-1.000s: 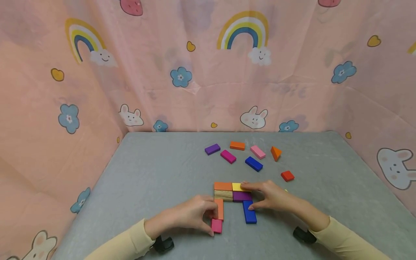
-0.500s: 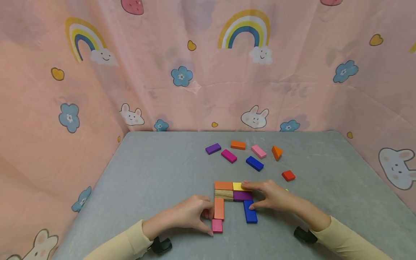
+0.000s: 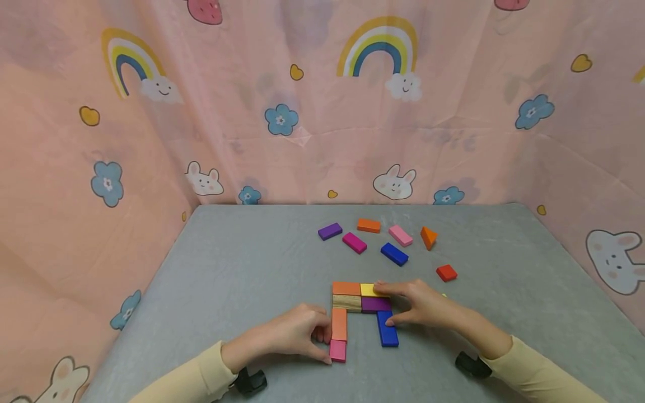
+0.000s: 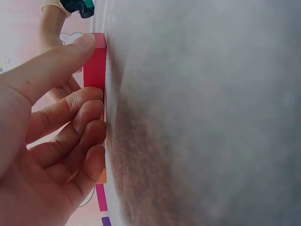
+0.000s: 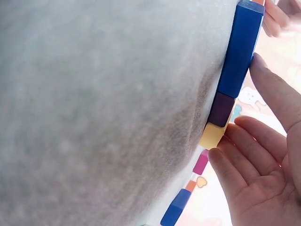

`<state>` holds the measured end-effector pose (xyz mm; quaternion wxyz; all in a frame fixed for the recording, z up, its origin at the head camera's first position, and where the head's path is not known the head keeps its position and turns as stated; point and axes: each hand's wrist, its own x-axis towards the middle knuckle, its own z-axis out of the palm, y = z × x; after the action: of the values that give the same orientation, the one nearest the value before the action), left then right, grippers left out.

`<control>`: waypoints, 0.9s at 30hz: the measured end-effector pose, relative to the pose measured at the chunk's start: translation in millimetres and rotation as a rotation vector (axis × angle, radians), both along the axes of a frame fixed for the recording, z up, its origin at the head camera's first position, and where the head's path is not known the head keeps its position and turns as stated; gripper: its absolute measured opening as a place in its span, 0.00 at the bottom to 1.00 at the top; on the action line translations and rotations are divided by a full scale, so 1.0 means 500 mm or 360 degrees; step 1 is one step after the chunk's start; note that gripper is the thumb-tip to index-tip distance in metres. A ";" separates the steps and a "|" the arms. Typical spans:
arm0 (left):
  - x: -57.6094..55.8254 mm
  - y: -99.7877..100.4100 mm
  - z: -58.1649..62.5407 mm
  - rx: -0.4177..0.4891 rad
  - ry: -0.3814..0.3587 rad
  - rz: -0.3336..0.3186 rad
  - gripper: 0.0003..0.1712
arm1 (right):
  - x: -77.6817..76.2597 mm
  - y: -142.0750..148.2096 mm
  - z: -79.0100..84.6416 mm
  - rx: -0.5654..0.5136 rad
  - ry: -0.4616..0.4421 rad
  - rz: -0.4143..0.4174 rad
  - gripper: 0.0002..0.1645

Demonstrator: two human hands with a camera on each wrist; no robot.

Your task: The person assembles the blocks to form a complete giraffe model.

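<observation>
Pink block [image 3: 338,351] touches my left hand [image 3: 299,330], loosely bent at its left. My right hand [image 3: 420,304], relaxed, touches the yellow block [image 3: 367,290] and nearer blue block [image 3: 387,332].

This looks like a curtained recording booth: pink fabric curtains [image 3: 322,106] printed with rainbows [image 3: 378,33], rabbits [image 3: 395,186] and blue flowers [image 3: 281,120] close in the smooth grey table [image 3: 237,268] from nine o'clock through twelve to three; a black wrist-worn camera [image 3: 250,382] sits at seven o'clock.
</observation>
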<state>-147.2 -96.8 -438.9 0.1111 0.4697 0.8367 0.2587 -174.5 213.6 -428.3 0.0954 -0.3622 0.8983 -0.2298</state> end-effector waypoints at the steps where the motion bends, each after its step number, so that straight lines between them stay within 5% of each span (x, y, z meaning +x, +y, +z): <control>1: 0.000 0.000 0.000 -0.0002 -0.0008 0.0003 0.17 | 0.000 0.000 0.000 0.0000 -0.0001 -0.0002 0.41; 22: 0.001 0.004 0.014 0.0022 -0.0074 0.0016 0.15 | 0.001 0.003 -0.002 -0.0009 0.0021 0.0008 0.40; 27: -0.027 0.005 0.034 0.0146 0.0131 0.0131 0.15 | 0.001 0.002 -0.002 -0.0001 0.0016 0.0011 0.40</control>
<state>-160.7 -94.3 -421.9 0.0441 0.4497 0.8465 0.2816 -173.9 214.6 -429.2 0.0915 -0.3664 0.8974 -0.2280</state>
